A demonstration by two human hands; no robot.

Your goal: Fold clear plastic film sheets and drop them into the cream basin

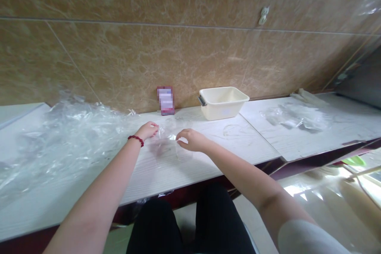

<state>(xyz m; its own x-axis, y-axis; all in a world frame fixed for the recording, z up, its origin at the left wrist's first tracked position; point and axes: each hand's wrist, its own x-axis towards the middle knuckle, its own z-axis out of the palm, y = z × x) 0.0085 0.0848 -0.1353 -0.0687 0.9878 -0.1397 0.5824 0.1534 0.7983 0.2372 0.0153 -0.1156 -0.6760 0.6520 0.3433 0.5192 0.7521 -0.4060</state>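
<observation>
Between my two hands, just above the white counter [143,182], stretches a piece of clear plastic, perhaps a bag [167,137]. My left hand [148,130], with a dark red bead bracelet at the wrist, has its fingers closed on the near-left side of the plastic. On the other side my right hand [192,140] pinches it between thumb and fingers. The plastic is so clear that its edges are hard to make out. A large loose heap of clear plastic [74,131] lies to the left of my left hand.
A cream plastic tub [218,110] with a grey handle stands against the tiled wall [143,59]. Left of it, a blurred purple-and-white card or phone [166,101] leans on the wall. More clear plastic [300,117] lies on the right. A small hook [263,15] is fixed to the wall.
</observation>
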